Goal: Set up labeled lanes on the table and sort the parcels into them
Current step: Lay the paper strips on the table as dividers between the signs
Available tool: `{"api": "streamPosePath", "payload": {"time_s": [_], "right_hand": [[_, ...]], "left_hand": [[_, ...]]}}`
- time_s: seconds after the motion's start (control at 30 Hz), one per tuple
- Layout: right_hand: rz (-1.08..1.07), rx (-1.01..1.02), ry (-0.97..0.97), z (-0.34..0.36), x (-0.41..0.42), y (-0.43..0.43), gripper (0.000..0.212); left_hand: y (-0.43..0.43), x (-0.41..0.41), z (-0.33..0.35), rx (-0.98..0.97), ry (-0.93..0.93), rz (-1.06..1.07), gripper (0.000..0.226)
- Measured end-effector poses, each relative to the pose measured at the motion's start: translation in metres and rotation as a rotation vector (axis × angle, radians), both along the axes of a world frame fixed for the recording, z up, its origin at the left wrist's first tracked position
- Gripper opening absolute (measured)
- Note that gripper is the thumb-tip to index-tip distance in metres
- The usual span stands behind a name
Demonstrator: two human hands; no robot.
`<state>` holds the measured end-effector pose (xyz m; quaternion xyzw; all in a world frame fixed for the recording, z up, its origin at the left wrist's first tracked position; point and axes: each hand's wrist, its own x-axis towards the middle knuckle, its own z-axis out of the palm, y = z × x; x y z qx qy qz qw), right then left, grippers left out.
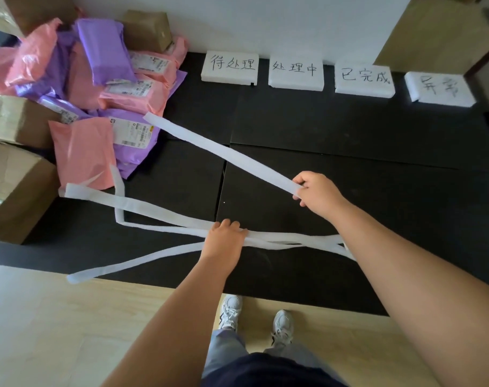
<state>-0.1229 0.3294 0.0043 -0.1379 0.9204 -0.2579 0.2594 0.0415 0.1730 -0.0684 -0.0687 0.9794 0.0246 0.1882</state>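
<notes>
Several white foam label blocks with handwritten characters (228,67) stand in a row along the far edge of the black table (349,141). My right hand (317,195) pinches the near end of a long white foam strip (218,149), which runs diagonally up-left toward the parcels. My left hand (225,240) grips a bundle of other white strips (159,216) lying across the table's near part. Pink and purple mailer bags (98,88) are heaped at the left.
Cardboard boxes (14,188) stand at the left edge, and another (148,29) sits behind the heap. A white wall backs the table. Light wood floor (70,331) and my shoes (230,311) show below the near edge.
</notes>
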Motion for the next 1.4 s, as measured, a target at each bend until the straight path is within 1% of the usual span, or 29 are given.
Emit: {"api": "streamPosePath", "payload": {"time_s": [0.1,0.3,0.4,0.47,0.57,0.7,0.8,0.87,0.97,1.03,1.1,1.17,1.27,1.4], "right_hand": [[-0.066,-0.015,0.040,0.009,-0.008,0.006,0.018],[-0.142,-0.042,0.213,0.037,-0.019,0.020,0.018],[-0.171,-0.020,0.296,0.053,-0.022,0.031,0.020],[-0.187,-0.031,0.318,0.062,-0.023,0.040,0.021],[-0.188,-0.131,0.261,0.070,-0.025,0.052,0.024],[-0.189,-0.224,0.156,0.069,-0.024,0.068,0.031],[-0.182,-0.232,0.080,0.057,-0.021,0.078,0.035],[-0.148,-0.194,0.052,0.046,-0.020,0.085,0.040],[-0.092,-0.143,-0.012,0.027,-0.016,0.096,0.055],[-0.073,-0.122,-0.045,0.016,-0.016,0.109,0.063],[-0.052,-0.076,-0.071,0.007,-0.019,0.124,0.066],[-0.009,0.030,-0.089,-0.002,-0.021,0.141,0.065],[0.058,0.179,-0.105,-0.017,-0.022,0.161,0.058],[0.056,0.207,-0.092,-0.036,-0.023,0.170,0.052]], "left_hand": [[0.001,-0.005,0.001,-0.068,-0.019,-0.040,0.049],[0.008,-0.015,0.009,-0.141,-0.089,-0.047,0.045],[0.013,-0.022,0.019,-0.194,-0.153,-0.052,0.042],[0.014,-0.027,0.025,-0.220,-0.199,-0.057,0.044],[0.023,-0.031,0.029,-0.203,-0.193,-0.038,0.046],[0.050,-0.032,0.030,-0.072,-0.059,-0.015,0.043],[0.077,-0.040,0.026,0.032,0.027,-0.048,0.049],[0.096,-0.047,0.024,0.089,0.069,-0.069,0.058],[0.120,-0.058,0.021,0.095,0.068,-0.121,0.066],[0.133,-0.065,0.017,0.081,0.044,-0.162,0.067],[0.143,-0.071,0.013,0.071,0.038,-0.174,0.063],[0.150,-0.077,0.012,0.065,0.047,-0.171,0.058],[0.157,-0.088,0.011,0.070,0.033,-0.168,0.057],[0.163,-0.093,0.009,0.063,-0.037,-0.166,0.055]]}}
